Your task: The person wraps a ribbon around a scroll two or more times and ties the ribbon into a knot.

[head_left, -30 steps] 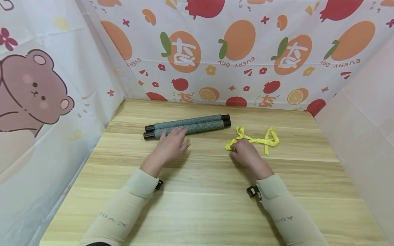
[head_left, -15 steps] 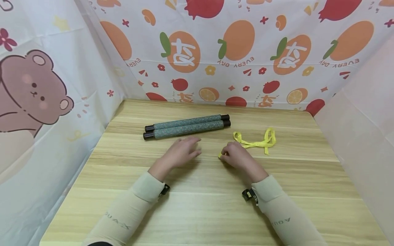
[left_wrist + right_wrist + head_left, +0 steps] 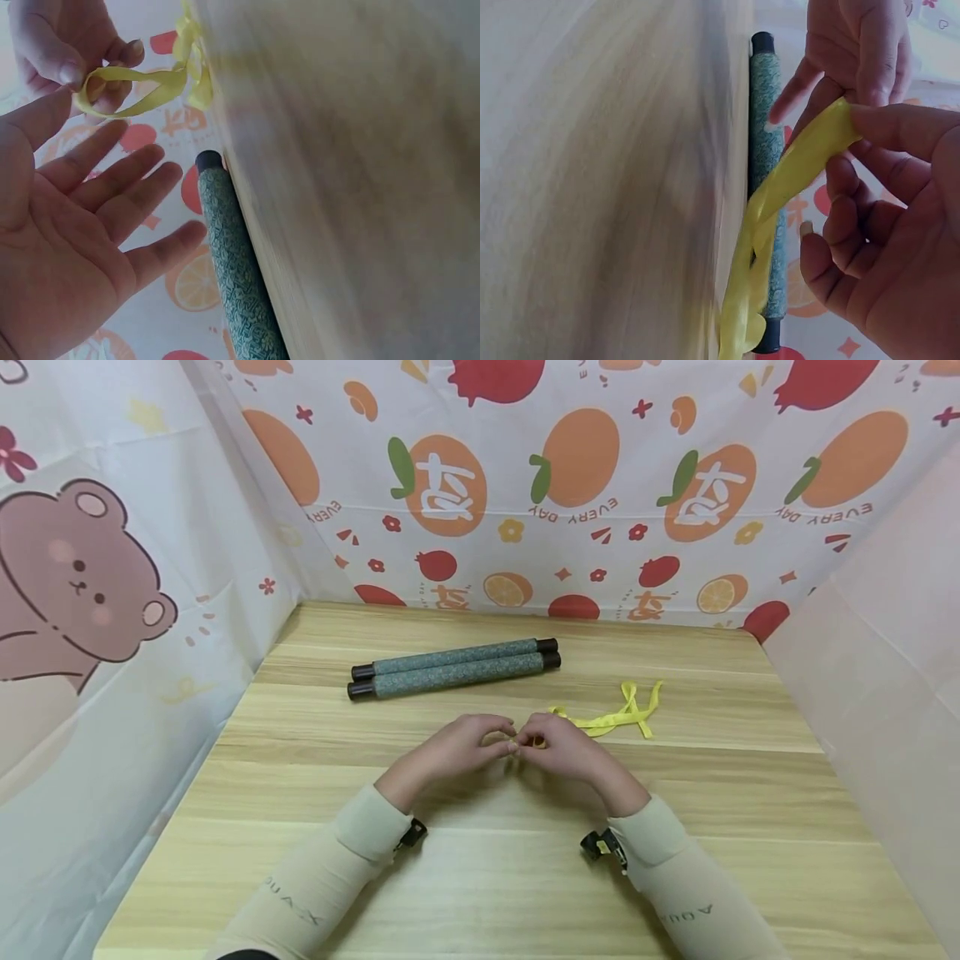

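Clamped between thumb and fingers of the right hand point(image 3: 562, 750) is one end of a narrow, flat, yellow fabric ribbon point(image 3: 609, 721), raised at the middle of the scene. The left hand point(image 3: 453, 752) meets it from the left: its thumb reaches the held end beside the right thumb, while its other fingers stand straight and spread apart. From the grip the ribbon trails to the right, its loose end crossed over itself on a pale, wood-grained tabletop point(image 3: 480, 885). Farther off and to the left lie two slim, teal-patterned cylindrical rolls point(image 3: 459, 675) with black end caps, side by side and parallel, apart from both hands. Beyond the far edge hangs a white cloth point(image 3: 498, 472) printed with fruit.
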The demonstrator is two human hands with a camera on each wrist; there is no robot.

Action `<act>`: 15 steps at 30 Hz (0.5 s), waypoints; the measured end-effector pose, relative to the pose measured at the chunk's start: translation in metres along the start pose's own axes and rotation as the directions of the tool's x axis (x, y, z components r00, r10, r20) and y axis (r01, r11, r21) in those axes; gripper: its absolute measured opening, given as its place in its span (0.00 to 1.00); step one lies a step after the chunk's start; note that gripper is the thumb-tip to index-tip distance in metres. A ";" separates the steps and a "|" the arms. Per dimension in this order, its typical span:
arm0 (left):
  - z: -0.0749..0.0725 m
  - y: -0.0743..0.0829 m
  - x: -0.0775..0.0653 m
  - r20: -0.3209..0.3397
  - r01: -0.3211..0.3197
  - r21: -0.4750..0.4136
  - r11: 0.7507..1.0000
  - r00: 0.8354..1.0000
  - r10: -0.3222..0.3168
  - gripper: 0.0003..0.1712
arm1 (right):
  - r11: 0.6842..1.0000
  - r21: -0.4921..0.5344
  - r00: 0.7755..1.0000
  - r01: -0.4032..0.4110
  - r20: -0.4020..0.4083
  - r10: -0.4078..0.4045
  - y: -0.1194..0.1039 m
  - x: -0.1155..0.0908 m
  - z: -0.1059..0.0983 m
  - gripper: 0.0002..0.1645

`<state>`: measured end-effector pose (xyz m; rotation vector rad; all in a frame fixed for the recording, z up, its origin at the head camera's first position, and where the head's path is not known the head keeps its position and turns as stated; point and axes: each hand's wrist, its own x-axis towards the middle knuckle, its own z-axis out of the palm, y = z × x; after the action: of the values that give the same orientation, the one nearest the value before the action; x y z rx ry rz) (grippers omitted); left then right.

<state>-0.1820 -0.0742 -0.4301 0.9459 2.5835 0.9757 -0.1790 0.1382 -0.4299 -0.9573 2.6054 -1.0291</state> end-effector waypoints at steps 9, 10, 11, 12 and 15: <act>0.003 0.003 -0.002 0.025 -0.006 -0.161 0.987 1.000 0.010 0.15 | 0.977 0.211 1.000 -0.010 -0.009 0.013 -0.002 -0.006 0.000 0.03; 0.003 0.004 -0.002 0.028 -0.008 -0.174 0.985 1.000 0.013 0.16 | 0.972 0.234 1.000 -0.006 -0.009 0.008 -0.003 -0.007 -0.001 0.03; 0.004 0.004 -0.002 0.032 -0.007 -0.186 0.983 0.999 0.013 0.17 | 0.967 0.254 1.000 -0.002 -0.008 0.004 -0.004 -0.007 -0.001 0.04; 0.004 0.005 -0.002 0.034 -0.005 -0.197 0.980 0.999 0.012 0.19 | 0.960 0.280 1.000 0.002 -0.003 -0.001 -0.008 -0.009 -0.003 0.04; 0.004 0.006 -0.003 0.044 -0.001 -0.239 0.971 0.999 0.012 0.23 | 0.937 0.349 1.000 0.005 0.021 -0.013 -0.021 -0.012 -0.009 0.04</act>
<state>-0.1753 -0.0708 -0.4294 0.9003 2.3600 1.2191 -0.1626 0.1395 -0.4101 -0.8853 2.2888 -1.4116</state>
